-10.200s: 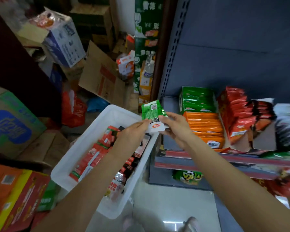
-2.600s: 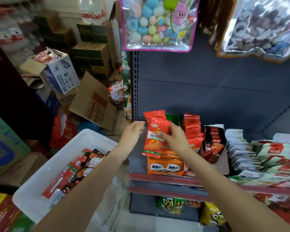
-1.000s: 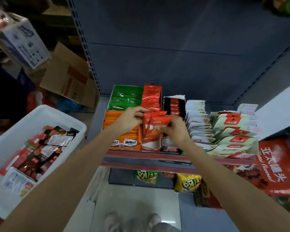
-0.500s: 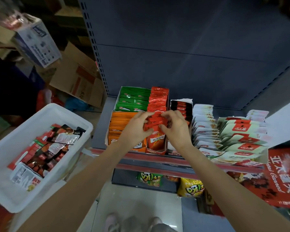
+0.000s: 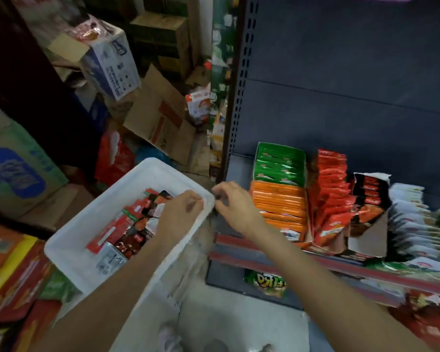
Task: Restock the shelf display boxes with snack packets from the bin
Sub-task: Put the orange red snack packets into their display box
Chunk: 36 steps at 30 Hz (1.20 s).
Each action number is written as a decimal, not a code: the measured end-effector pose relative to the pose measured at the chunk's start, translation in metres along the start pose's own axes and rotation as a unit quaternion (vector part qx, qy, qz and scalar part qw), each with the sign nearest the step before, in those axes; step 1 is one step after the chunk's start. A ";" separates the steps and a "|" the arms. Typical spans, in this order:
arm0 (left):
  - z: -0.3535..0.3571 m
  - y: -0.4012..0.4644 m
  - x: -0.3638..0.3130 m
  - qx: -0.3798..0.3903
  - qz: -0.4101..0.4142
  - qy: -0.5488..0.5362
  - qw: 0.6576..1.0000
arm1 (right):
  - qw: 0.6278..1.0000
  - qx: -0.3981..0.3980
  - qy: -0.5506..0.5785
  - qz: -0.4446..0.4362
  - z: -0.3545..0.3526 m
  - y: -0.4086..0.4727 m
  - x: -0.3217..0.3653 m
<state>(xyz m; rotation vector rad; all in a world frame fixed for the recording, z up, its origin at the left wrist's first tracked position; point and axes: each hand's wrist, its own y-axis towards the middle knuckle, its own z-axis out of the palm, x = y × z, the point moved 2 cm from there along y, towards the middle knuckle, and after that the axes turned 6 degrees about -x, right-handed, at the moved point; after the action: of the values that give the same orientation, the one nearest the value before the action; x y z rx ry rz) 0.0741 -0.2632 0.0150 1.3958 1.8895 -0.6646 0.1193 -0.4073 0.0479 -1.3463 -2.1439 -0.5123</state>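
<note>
Shelf at 3 o'clock, display boxes side by side on it: green box behind orange box, red box just beside, then black-red and pale packs further right. Bin at 9 o'clock, white, just beside the shelf end, packets heaped loose inside toward its near half.

Likely light, limp, slick foil sachets; best pinched flat at an edge seal or across the middle, several stacked at once; little risk of damage, some of slipping or fanning out.

Left hand over the bin near its right rim, fingers loosely curled, nothing held. Right hand just outside that rim, thumb and forefinger close together, apparently empty too.

Half a second earlier: both hands at the red box, tucking red packets in; now withdrawn to the bin, view swung left.
</note>
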 end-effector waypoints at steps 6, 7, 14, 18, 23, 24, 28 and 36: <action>-0.067 0.016 0.129 0.051 -0.125 0.109 0.985 | 0.989 0.135 -0.025 0.054 0.120 0.036 0.052; -0.073 0.018 0.146 0.068 -0.136 0.133 0.979 | 0.986 0.149 -0.035 0.062 0.136 0.040 0.057; -0.084 0.031 0.215 0.129 -0.074 0.281 0.948 | 0.947 0.276 -0.162 0.036 0.218 0.059 0.064; -0.078 0.031 0.229 0.148 -0.062 0.316 0.935 | 0.930 0.291 -0.213 0.065 0.233 0.069 0.051; -0.071 0.038 0.228 0.147 -0.042 0.383 0.911 | 0.909 0.293 -0.282 0.095 0.231 0.065 0.031; -0.071 0.041 0.226 0.151 -0.044 0.393 0.906 | 0.908 0.293 -0.283 0.098 0.231 0.065 0.030; -0.071 0.052 0.223 0.151 -0.049 0.414 0.896 | 0.902 0.310 -0.280 0.110 0.233 0.068 0.032; -0.063 0.062 0.225 0.069 -0.007 0.314 0.947 | 0.897 0.304 -0.302 0.105 0.236 0.073 0.031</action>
<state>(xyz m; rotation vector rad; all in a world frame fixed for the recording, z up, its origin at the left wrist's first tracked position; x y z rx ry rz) 0.0771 -0.0626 -0.1195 1.8428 2.3709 -0.3819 0.1161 -0.2175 -0.1130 -1.4355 -2.2751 0.7117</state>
